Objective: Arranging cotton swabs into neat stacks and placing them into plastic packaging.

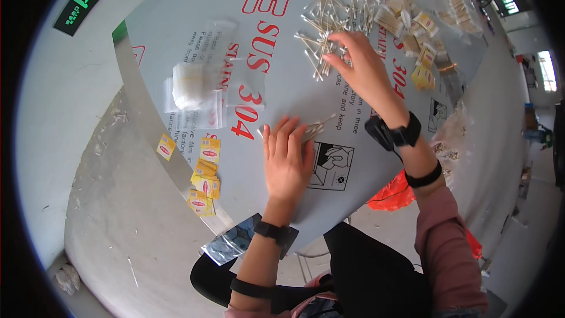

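Observation:
My left hand (287, 162) lies palm down on the grey table, its fingers stretched out over a few cotton swabs (318, 127) that stick out past its right side. Whether the fingers grip any of them is hidden. At the far side, my right hand (359, 62) reaches to the near edge of a big loose heap of cotton swabs (338, 9). Thumb and forefinger are apart there, and no swab is clearly held between them.
Left of centre sits a stack of clear plastic bags (191, 85). Yellow paper labels (206, 187) lie along the left table edge (150, 103). Small packed bundles with yellow labels (425, 59) are at the far right. Below the right edge hangs a red plastic bag (393, 194).

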Action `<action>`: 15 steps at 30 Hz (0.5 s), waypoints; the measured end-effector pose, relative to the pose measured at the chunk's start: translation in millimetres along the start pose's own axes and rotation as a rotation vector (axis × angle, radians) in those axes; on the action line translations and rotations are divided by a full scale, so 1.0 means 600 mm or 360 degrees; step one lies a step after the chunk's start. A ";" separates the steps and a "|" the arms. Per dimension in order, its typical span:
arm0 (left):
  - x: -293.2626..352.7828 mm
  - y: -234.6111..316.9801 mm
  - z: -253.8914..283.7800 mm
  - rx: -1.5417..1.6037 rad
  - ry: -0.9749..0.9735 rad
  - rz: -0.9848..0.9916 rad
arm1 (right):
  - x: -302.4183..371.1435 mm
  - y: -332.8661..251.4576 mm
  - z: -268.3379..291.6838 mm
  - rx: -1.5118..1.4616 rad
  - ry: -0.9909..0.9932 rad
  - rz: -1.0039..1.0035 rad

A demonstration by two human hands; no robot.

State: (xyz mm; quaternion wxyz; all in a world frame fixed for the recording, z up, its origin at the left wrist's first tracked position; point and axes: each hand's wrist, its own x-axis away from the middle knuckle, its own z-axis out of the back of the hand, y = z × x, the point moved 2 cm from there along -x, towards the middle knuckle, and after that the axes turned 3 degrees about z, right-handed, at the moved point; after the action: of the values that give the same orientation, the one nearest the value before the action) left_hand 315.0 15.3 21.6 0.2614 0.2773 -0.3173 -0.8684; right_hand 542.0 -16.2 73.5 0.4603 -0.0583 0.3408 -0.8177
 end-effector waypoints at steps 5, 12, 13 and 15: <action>-0.001 0.003 -0.005 0.0026 -0.0015 0.0038 | 0.001 0.011 -0.055 0.0396 0.0072 0.0312; 0.000 0.003 -0.002 0.0035 0.0000 0.0038 | 0.105 -0.042 -0.067 -0.0012 -0.0120 0.0137; 0.000 0.004 -0.003 0.0057 -0.0002 0.0041 | 0.122 -0.052 -0.069 -0.0081 -0.0203 0.0121; 0.000 0.005 -0.004 0.0084 -0.0004 0.0049 | 0.145 -0.075 -0.072 -0.0297 -0.0247 0.0122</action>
State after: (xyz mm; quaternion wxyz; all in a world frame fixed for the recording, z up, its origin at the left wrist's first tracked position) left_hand 317.2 12.6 22.3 0.2670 0.2780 -0.3446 -0.8560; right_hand 442.8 -47.9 48.8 0.5089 -0.1510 0.3808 -0.7571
